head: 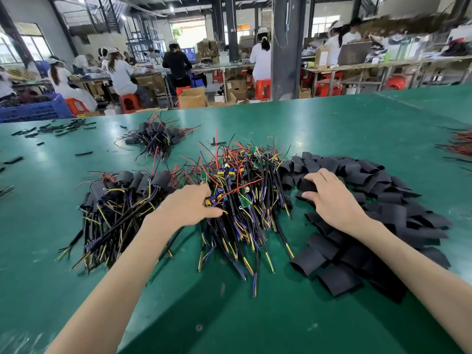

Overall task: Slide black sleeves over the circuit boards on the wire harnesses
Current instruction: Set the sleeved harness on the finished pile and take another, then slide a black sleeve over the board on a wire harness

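Note:
A tangled pile of bare wire harnesses [245, 190] with green circuit boards lies in the middle of the green table [229, 315]. My left hand [190, 204] reaches into its left side, and its fingers pinch a harness with yellow parts. To the right spreads a heap of flat black sleeves [378, 213]. My right hand [329, 198] sits on that heap, thumb and fingers gripping one black sleeve [307, 186]. On the left lies a pile of harnesses with sleeves on them [120, 198].
A second sleeved bundle [155, 136] lies farther back. Loose black tube pieces [58, 129] are scattered at the far left, and more red wires [459, 144] lie at the right edge. A blue crate [33, 109] and seated workers are beyond the table.

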